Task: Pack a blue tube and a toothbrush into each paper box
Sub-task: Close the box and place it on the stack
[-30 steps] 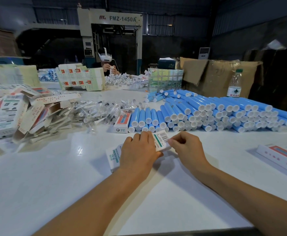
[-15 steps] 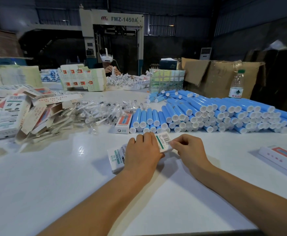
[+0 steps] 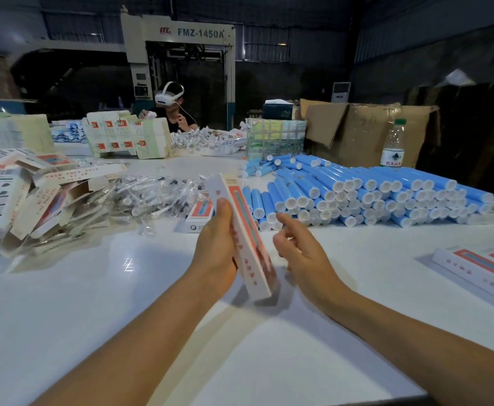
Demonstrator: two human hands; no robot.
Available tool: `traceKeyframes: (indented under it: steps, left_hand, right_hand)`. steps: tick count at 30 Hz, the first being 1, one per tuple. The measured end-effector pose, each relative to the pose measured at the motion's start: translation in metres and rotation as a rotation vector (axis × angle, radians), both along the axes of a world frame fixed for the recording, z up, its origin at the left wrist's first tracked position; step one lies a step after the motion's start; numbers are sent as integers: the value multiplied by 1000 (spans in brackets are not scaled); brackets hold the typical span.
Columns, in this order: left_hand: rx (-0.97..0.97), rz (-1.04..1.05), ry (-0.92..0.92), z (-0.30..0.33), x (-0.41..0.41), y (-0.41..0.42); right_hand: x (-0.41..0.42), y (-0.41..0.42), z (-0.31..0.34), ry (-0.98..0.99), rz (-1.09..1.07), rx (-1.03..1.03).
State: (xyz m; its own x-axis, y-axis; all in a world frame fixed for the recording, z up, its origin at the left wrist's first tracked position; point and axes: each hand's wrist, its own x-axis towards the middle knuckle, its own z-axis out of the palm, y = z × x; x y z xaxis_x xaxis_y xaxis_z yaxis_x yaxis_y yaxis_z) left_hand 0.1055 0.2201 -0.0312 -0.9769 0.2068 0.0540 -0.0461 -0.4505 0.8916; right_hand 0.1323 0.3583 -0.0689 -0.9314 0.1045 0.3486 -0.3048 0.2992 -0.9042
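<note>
My left hand (image 3: 216, 247) grips a long white paper box (image 3: 250, 238) with a red and teal stripe, tilted on end above the white table (image 3: 122, 303). Just right of the box, my right hand (image 3: 301, 253) hovers with loosely curled fingers and holds nothing. A large pile of blue tubes (image 3: 357, 191) with white caps lies behind my hands, to the right. Wrapped toothbrushes (image 3: 152, 194) are heaped behind, to the left. Another small box (image 3: 198, 215) stands behind the left hand.
Flat and half-folded paper boxes (image 3: 20, 200) pile up at the left. Boxes (image 3: 486, 268) lie at the right edge. A water bottle (image 3: 393, 145) and cardboard cartons (image 3: 357, 130) stand at the back right. Across the table sits a person wearing a headset (image 3: 171, 104).
The box lay flat under both hands, which were working at its end flap. My left hand has now lifted and turned it on end, and my right hand has let go.
</note>
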Motion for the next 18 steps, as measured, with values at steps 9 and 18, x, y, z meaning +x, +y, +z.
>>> traceKeyframes:
  steps: [9,18]
  left_hand:
    - [158,68,-193,-12,-11,0]
    - [-340,215,144,-40,-34,-2]
  right_hand:
    - [-4,-11,-8,20,85,366]
    - [12,49,38,109,-227,898]
